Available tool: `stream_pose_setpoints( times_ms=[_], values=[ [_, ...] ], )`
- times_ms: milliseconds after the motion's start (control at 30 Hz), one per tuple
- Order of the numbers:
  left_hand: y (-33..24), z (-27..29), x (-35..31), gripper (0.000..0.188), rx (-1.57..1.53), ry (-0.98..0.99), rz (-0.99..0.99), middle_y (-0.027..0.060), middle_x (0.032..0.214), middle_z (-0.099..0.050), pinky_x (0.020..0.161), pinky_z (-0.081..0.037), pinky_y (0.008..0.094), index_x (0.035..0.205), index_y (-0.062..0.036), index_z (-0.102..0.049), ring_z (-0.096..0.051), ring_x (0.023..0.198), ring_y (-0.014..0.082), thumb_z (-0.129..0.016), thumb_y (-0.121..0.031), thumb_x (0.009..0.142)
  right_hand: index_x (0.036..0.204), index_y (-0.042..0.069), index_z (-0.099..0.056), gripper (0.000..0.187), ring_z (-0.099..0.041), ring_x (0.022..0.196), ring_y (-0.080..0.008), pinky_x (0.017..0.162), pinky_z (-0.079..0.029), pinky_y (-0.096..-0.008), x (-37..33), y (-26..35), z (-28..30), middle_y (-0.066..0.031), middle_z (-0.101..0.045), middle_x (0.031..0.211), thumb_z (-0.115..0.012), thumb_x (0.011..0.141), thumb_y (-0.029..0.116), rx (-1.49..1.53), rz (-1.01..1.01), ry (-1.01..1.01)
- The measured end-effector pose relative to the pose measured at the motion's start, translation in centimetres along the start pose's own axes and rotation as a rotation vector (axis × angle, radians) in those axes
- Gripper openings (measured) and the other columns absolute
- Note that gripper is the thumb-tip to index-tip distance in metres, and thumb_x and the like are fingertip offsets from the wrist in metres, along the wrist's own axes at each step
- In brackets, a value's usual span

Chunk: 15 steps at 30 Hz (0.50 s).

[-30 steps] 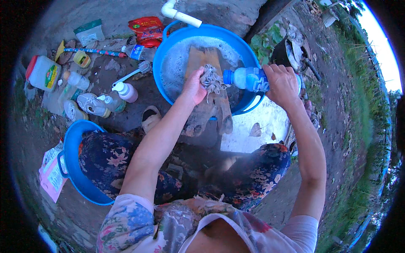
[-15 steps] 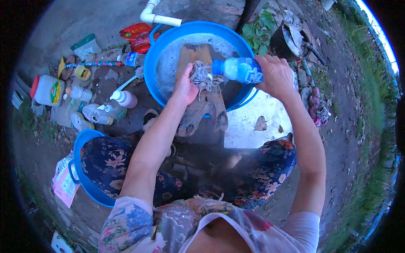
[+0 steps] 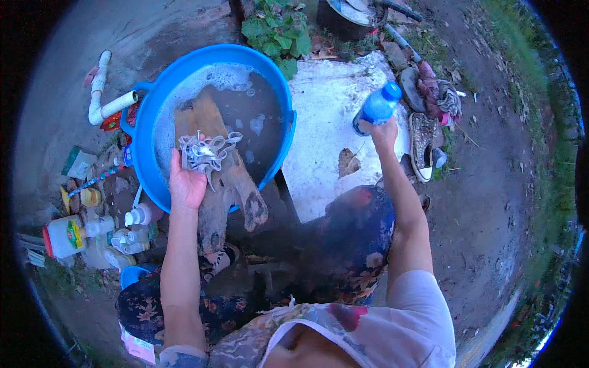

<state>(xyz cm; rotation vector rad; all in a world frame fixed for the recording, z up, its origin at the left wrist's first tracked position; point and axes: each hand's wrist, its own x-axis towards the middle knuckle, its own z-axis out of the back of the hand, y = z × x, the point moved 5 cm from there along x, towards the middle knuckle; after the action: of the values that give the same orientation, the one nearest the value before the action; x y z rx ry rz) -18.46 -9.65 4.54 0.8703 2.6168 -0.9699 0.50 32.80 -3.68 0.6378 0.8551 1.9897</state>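
My left hand (image 3: 187, 186) is turned palm up with its fingers under a tangled bunch of greyish-white shoelaces (image 3: 211, 153). A small white patch shows on top of the laces. Beneath them a wooden board (image 3: 230, 178) leans in a large blue tub (image 3: 281, 92) of murky, sudsy water. My right hand (image 3: 383, 132) is wrapped round the lower part of a blue bottle (image 3: 379, 105). The bottle has its blue cap uppermost, tilts slightly, and is above a dirty white panel (image 3: 319, 122) on the ground.
Left of the tub stand a red-lidded clear jar (image 3: 64, 238), a pump bottle (image 3: 144, 214) and several other containers. A white pipe (image 3: 113, 109) sticks out near the tub's rim. At the right lie a patterned shoe (image 3: 422, 144) and a crumpled cloth (image 3: 432, 92).
My right hand has carried the bottle away from the laces to the right, and it has gone from sideways to cap up. The head view has shifted right; the laces stay in my left hand.
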Motion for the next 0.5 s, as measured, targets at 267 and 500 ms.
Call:
stream_pose_setpoints(
  times_ms=[267,500],
  values=[
    [0.0,0.0,1.0,0.052,-0.102,-0.006,0.016,0.0183,0.12,-0.051,0.096,-0.036,0.0508,0.12,-0.0023,-0.044,-0.046,0.114,0.0325,-0.04,-0.044,0.09,0.113,-0.003,-0.051,0.049,-0.059,0.08,-0.0161,0.069,-0.047,-0.0265,-3.9,-16.2,0.4,-0.0101,-0.062,0.094,-0.07,0.07,0.012,-0.037,-0.233,0.248],
    [-0.4,1.0,0.5,0.045,-0.217,-0.101,-0.016,0.0098,0.092,-0.061,0.082,-0.044,0.0509,0.099,-0.0053,-0.055,-0.056,0.093,0.0303,-0.054,-0.047,0.083,0.114,-0.001,-0.052,0.035,-0.056,0.09,-0.0152,0.081,-0.044,-0.0265,-9.7,23.8,6.1,-0.008,-0.06,0.099,-0.057,0.082,0.011,0.429,0.137,0.401]
  ],
)
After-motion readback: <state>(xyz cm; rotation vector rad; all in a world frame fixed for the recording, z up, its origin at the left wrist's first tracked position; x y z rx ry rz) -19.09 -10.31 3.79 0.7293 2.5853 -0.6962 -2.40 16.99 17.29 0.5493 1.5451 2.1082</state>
